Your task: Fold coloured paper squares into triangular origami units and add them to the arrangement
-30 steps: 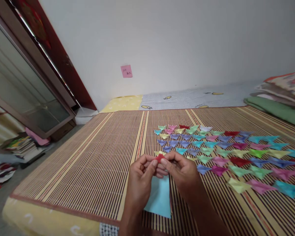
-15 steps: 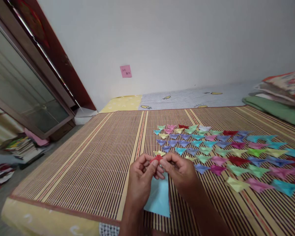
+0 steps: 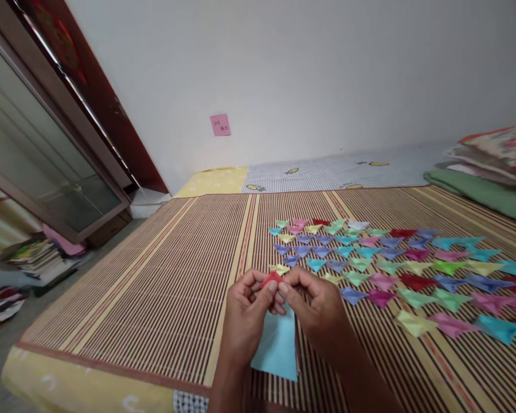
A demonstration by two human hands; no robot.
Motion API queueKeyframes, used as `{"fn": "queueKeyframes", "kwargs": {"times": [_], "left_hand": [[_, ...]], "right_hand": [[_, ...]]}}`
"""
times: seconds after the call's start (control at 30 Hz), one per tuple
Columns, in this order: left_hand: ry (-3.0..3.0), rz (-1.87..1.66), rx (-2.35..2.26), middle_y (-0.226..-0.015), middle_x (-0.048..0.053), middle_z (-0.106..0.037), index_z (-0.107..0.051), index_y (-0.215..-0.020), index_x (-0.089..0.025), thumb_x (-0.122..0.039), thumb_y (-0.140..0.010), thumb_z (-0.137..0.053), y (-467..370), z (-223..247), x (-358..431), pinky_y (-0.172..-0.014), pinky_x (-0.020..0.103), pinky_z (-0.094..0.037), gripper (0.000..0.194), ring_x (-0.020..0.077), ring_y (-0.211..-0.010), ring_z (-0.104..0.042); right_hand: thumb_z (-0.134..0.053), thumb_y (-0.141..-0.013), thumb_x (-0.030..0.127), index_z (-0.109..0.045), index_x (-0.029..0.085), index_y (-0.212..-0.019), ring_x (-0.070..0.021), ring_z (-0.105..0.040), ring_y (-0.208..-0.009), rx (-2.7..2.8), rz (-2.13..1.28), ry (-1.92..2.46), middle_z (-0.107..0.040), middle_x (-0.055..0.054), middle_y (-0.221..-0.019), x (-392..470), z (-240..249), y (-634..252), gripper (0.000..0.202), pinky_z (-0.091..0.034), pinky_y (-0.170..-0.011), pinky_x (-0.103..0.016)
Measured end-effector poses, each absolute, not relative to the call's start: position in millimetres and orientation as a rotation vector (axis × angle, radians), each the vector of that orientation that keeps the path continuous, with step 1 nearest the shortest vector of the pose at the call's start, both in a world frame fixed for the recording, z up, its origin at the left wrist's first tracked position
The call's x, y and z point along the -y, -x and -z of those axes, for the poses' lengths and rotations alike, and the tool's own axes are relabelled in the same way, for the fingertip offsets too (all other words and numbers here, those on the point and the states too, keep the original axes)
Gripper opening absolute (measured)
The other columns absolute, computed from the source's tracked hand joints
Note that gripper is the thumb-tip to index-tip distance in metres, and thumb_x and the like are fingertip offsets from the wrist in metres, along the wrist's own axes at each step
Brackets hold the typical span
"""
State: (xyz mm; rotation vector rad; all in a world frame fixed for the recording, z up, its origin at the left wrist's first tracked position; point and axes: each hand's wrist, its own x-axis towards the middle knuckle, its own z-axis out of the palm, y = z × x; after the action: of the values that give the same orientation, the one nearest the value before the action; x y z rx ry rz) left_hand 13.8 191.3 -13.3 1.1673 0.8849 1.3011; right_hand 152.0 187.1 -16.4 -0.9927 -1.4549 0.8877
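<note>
A small red folded paper [image 3: 272, 279] is pinched between my two hands, low in the middle of the head view. My left hand [image 3: 249, 307] is closed on its left side, thumb in front and fingers curled behind. At its right edge, my right hand [image 3: 312, 295] grips it between thumb and forefinger. Beneath the hands lies light blue paper [image 3: 277, 347], partly covered by them. Several folded paper shapes, among them a pale yellow one [image 3: 415, 323] and a turquoise one [image 3: 501, 328], spread in rows to the right.
A striped mat [image 3: 155, 287] covers the bed. Folded bedding [image 3: 477, 192] is piled at the right end. A pink note [image 3: 220, 124] sticks to the white wall [image 3: 305, 69]. Books [image 3: 40, 255] are stacked at the left beside a glass-panelled door [image 3: 60, 149].
The red paper has tilted slightly and shows a little more of its surface between the fingers. Both hands stay in nearly the same place.
</note>
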Motion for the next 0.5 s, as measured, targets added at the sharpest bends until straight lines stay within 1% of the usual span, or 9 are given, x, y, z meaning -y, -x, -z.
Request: {"fn": "queueKeyframes", "kwargs": {"times": [0.1,0.23,0.33,0.43,0.5], "left_hand": [[-1.182,-1.321,-0.891,-0.066,-0.001,-0.067,-0.066,-0.081,-0.015,-0.03,-0.092,-0.072,-12.4,14.7,-191.3,-0.057,0.02,-0.047,0.02,0.0092,-0.056,-0.06],[-1.154,-1.387,-0.888,-0.067,-0.002,-0.066,-0.067,-0.083,-0.015,-0.029,-0.094,-0.069,-10.4,17.8,-192.7,-0.059,0.02,-0.047,0.018,0.0089,-0.057,-0.06],[-1.094,-1.415,-0.877,-0.069,-0.002,-0.068,-0.069,-0.086,-0.015,-0.029,-0.094,-0.07,-9.9,17.7,-193.7,-0.062,0.021,-0.049,0.016,0.0095,-0.058,-0.062],[-1.05,-1.413,-0.834,-0.071,0.0,-0.07,-0.071,-0.089,-0.015,-0.031,-0.092,-0.072,-10.2,16.1,-194.5,-0.064,0.022,-0.05,0.017,0.0106,-0.06,-0.063],[-1.034,-1.416,-0.809,-0.073,0.001,-0.071,-0.072,-0.089,-0.015,-0.032,-0.092,-0.073,-10.3,15.8,-195.2,-0.067,0.022,-0.052,0.017,0.0113,-0.062,-0.063]], "right_hand": [[-0.058,-0.096,0.027,-0.063,0.019,-0.073,-0.0157,-0.057,-0.063,1.51,-0.867,1.018,-0.062,0.0,-0.067,-188.8,15.4,-153.3,0.025,-0.044,-0.06,-0.029],[-0.059,-0.096,0.033,-0.066,0.019,-0.077,-0.0158,-0.059,-0.066,1.502,-0.962,0.958,-0.064,0.0,-0.069,-192.7,17.2,-159.4,0.025,-0.045,-0.063,-0.028],[-0.06,-0.096,0.036,-0.07,0.02,-0.086,-0.0169,-0.061,-0.07,1.418,-0.937,0.97,-0.067,0.0,-0.075,-193.3,19.2,-164.4,0.022,-0.048,-0.065,-0.029],[-0.065,-0.093,0.033,-0.072,0.021,-0.095,-0.0183,-0.066,-0.075,1.36,-0.923,0.984,-0.071,-0.002,-0.081,-192.3,20.4,-165.7,0.014,-0.052,-0.07,-0.031],[-0.067,-0.092,0.031,-0.072,0.021,-0.096,-0.0187,-0.068,-0.076,1.349,-0.91,0.966,-0.072,-0.002,-0.081,-191.5,20.5,-164.2,0.011,-0.054,-0.071,-0.032]]}}
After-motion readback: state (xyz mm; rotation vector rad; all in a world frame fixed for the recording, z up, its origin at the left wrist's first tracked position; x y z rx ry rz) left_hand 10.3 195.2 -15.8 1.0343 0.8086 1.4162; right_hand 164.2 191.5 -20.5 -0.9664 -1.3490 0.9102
